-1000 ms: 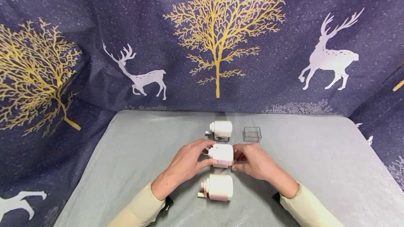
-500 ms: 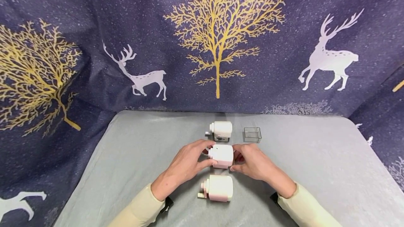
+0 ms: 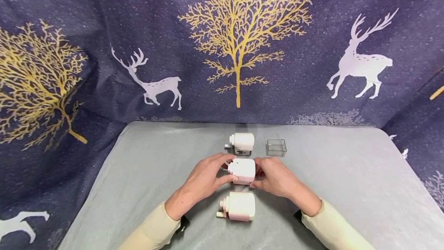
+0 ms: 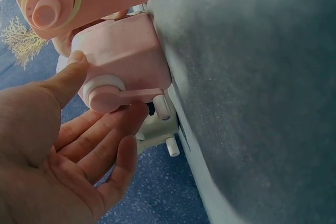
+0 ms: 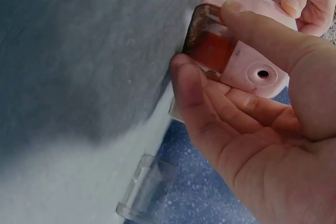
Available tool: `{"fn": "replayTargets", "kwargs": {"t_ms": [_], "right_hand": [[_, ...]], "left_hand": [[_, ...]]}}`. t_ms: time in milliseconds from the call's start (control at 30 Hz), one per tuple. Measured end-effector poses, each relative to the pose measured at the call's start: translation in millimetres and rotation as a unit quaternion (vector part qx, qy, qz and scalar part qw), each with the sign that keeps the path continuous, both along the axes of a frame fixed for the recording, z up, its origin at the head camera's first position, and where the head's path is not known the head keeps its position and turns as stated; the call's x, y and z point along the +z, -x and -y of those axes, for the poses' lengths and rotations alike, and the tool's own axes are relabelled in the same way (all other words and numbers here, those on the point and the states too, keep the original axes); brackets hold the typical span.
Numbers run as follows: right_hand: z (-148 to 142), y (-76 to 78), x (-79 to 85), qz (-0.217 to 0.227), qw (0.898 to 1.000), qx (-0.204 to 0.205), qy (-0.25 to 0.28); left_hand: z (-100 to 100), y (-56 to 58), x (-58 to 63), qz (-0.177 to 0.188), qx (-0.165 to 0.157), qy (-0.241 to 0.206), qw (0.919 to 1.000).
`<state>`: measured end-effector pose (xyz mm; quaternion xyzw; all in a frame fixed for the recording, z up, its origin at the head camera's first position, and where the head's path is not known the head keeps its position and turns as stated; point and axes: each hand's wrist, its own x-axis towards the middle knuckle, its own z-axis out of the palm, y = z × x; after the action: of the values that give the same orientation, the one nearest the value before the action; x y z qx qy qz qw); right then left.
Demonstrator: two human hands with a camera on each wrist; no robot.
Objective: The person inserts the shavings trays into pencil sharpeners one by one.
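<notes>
A pink crank pencil sharpener (image 3: 244, 169) stands between my hands, the middle one of three in a row. My left hand (image 3: 204, 176) grips it at the crank end, thumb on the near side and fingers on the far side by the crank (image 4: 142, 94). At its other end, my right hand (image 3: 277, 178) pinches a see-through shavings drawer (image 5: 214, 45) between thumb and fingers. The drawer sits in the lower opening of the sharpener, below the pencil hole (image 5: 262, 73). Something reddish brown shows through it.
A second pink sharpener (image 3: 241, 205) stands nearer me, its crank to the left. A white sharpener (image 3: 244, 141) with a dark print stands behind. Right of that lies a clear drawer (image 3: 276, 147) on the grey cloth-covered table (image 3: 166, 146).
My right hand has moved slightly left, and the gap between it and the middle sharpener has closed as the drawer went in. My left hand keeps its hold.
</notes>
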<state>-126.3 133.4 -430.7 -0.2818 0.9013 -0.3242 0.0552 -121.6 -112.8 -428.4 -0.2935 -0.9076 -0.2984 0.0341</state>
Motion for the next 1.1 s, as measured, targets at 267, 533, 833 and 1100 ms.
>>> {"fn": "replayTargets", "kwargs": {"t_ms": [267,533,833,1100], "right_hand": [[1.2,0.5,-1.1,0.004,1.0,0.002,0.005],[1.2,1.0,-2.6,0.006,1.0,0.002,0.007],[1.1,1.2,-1.7,0.002,1.0,0.007,0.01],[-0.8,1.2,-1.9,0.001,1.0,0.007,0.014]], "left_hand": [[0.1,0.6,0.0,0.003,-0.006,-0.005,1.0],[0.8,1.3,1.7,0.008,-0.004,0.0,1.0],[1.6,2.9,4.1,-0.014,-0.006,0.025,0.9996],[3.0,4.3,5.8,-0.014,-0.015,0.036,0.9992]]}}
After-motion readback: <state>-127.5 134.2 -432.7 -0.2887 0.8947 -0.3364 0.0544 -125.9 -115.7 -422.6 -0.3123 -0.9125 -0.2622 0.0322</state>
